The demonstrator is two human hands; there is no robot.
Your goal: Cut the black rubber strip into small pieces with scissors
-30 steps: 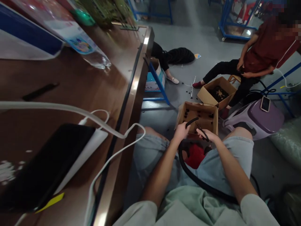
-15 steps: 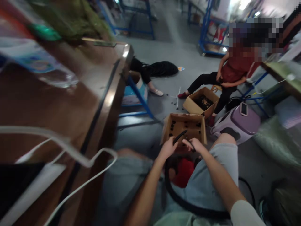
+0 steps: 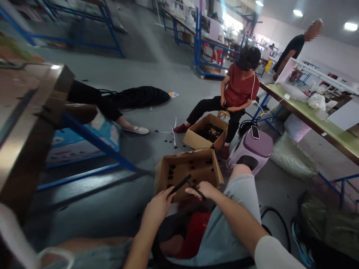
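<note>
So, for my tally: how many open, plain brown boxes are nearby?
2: nearer box by the right hand, farther box between the feet of the seated co-worker. Others may be hidden.

No text, label, brand or number is reading clearly anywhere. An orange-and-blue card (image 3: 173, 95) at upper centre is showing print too small to make out, and a blue-and-white printed box (image 3: 108, 129) at left is bearing only blurred markings.

Grey floor (image 3: 134, 71), blue-framed workbenches (image 3: 311, 116), white far wall (image 3: 333, 61), bright ceiling lights (image 3: 297, 13)
</note>
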